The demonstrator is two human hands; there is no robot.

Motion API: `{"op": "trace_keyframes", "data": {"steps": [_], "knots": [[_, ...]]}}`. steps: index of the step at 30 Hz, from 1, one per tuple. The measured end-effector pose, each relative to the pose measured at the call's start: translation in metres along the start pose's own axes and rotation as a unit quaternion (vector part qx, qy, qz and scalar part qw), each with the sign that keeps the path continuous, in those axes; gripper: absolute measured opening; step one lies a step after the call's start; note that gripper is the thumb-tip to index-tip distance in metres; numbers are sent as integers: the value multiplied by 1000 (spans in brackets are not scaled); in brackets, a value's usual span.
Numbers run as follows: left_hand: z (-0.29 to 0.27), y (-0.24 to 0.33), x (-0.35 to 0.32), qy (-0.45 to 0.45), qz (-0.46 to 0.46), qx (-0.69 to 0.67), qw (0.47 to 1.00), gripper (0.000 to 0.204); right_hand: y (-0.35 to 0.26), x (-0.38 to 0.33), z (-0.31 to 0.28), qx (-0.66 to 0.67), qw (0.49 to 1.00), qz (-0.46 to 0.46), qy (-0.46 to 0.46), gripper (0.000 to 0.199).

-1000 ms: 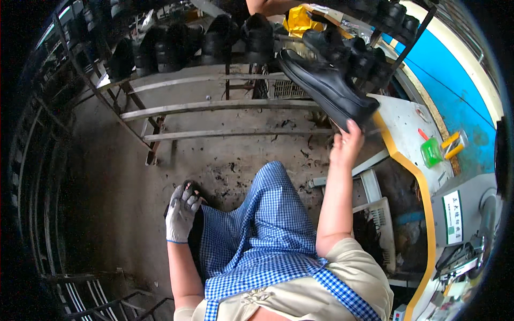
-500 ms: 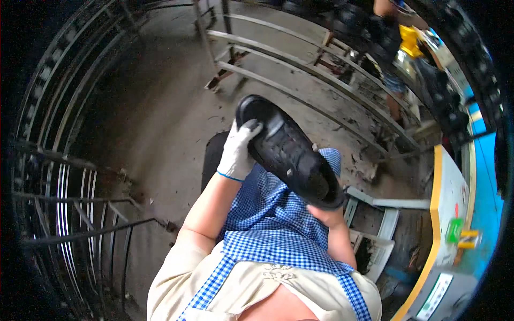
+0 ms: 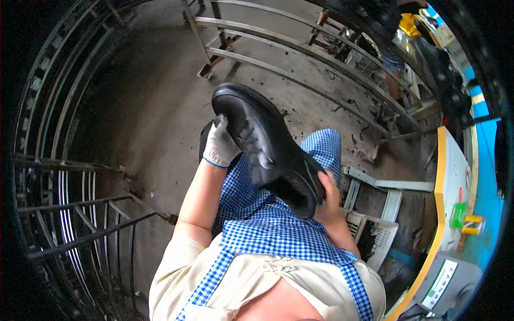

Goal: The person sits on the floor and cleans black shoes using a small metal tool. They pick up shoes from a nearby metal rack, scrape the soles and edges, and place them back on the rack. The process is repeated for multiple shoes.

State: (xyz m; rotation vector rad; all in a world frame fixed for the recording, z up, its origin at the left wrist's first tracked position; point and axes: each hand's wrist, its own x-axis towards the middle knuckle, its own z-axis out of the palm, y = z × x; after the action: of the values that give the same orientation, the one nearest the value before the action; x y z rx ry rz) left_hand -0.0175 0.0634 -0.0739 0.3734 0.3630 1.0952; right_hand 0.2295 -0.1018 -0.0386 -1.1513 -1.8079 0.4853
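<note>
A black lace-up-style shoe (image 3: pixel 256 136) is held tilted over my lap, its toe toward the far left and its ankle opening toward me. Around the toe end closes my left hand (image 3: pixel 220 144), in a white glove with dark fingertips and a blue cuff edge. My right hand (image 3: pixel 330 200) is bare and grips the heel from the right side; some of its fingers are hidden behind the shoe. Below the shoe lies my blue-and-white checked apron (image 3: pixel 267 238).
Metal rails of a rack (image 3: pixel 300 40) cross the far side; more dark racks (image 3: pixel 85 224) stand at left. A white bench with a yellow edge (image 3: pixel 441 171) is at right, bearing a green item (image 3: pixel 459 215). A pale plastic crate (image 3: pixel 381 232) sits below. Another person's leg (image 3: pixel 393 85) shows at far right.
The shoe has rolled so that its side and sole edge face up more, and its toe has shifted left. My right hand has come up along the heel.
</note>
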Motion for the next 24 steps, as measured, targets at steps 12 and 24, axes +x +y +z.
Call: {"op": "trace_keyframes", "data": {"steps": [12,24], "knots": [[-20,-6,14,-106,-58,102,987,77,11,15,-70,414,814,177,368,59],[-31,-11,6,-54,-70,64,994,61,126,240,-196,190,854,81,477,62]]}}
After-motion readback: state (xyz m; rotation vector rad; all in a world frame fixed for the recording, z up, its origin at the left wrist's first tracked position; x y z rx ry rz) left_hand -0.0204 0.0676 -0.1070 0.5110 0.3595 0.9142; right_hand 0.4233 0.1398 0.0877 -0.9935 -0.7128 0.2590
